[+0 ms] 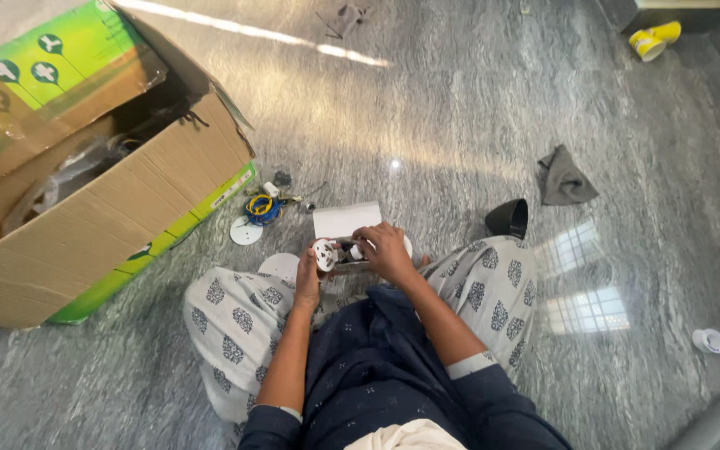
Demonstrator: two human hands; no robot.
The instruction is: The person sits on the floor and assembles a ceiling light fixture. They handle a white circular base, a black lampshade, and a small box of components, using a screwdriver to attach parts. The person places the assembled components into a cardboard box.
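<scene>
I sit cross-legged on a grey marble floor. My left hand (307,279) grips a small white round electrical fitting (325,254) by its lower side. My right hand (383,250) is closed over the fitting's other end, fingers curled on a white part beside it. Both hands are over my lap, in front of a white rectangular card or plate (345,219) lying on the floor. What sits between my palms is partly hidden by the fingers.
A large open cardboard box (85,183) with green printed sides stands at the left. Near it lie a coil of blue and yellow wire (262,208) and a white disc (246,232). A black cup (507,218), grey cloth (563,177), yellow tape roll (653,39) and white cap (708,340) lie to the right.
</scene>
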